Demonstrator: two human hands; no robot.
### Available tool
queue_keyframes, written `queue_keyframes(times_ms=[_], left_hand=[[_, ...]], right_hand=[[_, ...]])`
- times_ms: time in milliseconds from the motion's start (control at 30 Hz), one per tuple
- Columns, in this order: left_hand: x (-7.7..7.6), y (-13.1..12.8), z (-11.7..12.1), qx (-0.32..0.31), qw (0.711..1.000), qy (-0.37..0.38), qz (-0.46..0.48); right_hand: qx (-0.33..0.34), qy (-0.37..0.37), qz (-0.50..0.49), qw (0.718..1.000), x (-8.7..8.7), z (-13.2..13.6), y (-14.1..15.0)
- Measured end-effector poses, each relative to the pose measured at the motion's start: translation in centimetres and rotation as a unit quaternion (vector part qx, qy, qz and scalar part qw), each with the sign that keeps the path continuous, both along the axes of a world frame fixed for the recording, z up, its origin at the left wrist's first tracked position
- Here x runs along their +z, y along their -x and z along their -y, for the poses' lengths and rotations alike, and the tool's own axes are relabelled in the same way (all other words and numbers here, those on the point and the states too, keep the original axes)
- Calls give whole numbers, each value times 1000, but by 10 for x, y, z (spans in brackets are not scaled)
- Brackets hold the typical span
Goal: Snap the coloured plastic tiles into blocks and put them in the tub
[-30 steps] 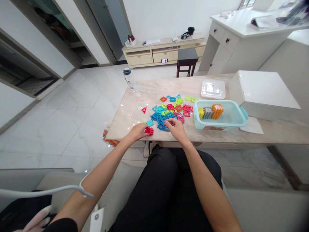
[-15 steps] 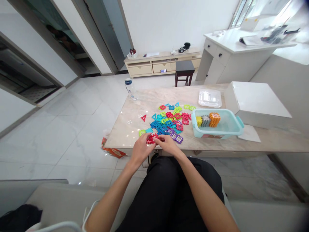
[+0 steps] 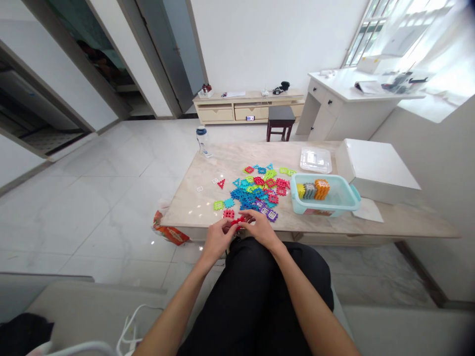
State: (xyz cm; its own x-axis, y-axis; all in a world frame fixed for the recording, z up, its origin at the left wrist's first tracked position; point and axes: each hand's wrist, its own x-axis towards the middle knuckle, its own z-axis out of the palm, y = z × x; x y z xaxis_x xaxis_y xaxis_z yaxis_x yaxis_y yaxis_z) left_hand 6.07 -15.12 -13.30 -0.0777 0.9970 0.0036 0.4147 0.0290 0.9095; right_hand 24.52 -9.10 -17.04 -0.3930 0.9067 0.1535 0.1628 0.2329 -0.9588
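Note:
My left hand [image 3: 217, 239] and my right hand [image 3: 260, 228] meet just in front of the table's near edge, fingers pinched on a small red waffle block piece [image 3: 237, 221] held between them. Another red piece [image 3: 228, 213] lies on the marble table [image 3: 208, 168] right beyond my hands. A pile of colourful waffle blocks [image 3: 258, 190] in blue, green, red and purple is spread over the table's middle. To its right a light blue tub [image 3: 345, 201] holds yellow, grey and orange assembled cubes [image 3: 313, 190].
A clear lid [image 3: 315, 159] and a white box [image 3: 376, 169] sit at the table's right. A water bottle [image 3: 202, 141] stands at the far left corner. An orange packet [image 3: 168, 232] lies on the floor. A stool [image 3: 281, 121] and low cabinet stand beyond. My black-trousered knee is below my hands.
Both hands drew back from the pile toward the table's near edge and came together on a red piece. The view tilted up and pulled back.

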Motion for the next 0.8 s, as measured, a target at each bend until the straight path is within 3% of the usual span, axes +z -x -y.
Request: queue_keyframes(times_ms=[167,467,567,667,767,800], left_hand=[[-5,-9,0,87,980,15,178],[3,19,29,148,945,-6,293],[-6,32,35,161,944,-12,287],[-25,51,51,192,950,8,246],[-44,63,88,212,967,51,134],[-48,62,104,188,976,57,97]], right_hand=[[-20,-90,51,994,8,12,11],[6,-163,150,975,37,34,67],[9,-160,185,970,43,36,83],[-7,-144,209,967,46,22,87],[-36,-136,245,959,44,-5,77],[-38,-139,257,956,42,-16,72]])
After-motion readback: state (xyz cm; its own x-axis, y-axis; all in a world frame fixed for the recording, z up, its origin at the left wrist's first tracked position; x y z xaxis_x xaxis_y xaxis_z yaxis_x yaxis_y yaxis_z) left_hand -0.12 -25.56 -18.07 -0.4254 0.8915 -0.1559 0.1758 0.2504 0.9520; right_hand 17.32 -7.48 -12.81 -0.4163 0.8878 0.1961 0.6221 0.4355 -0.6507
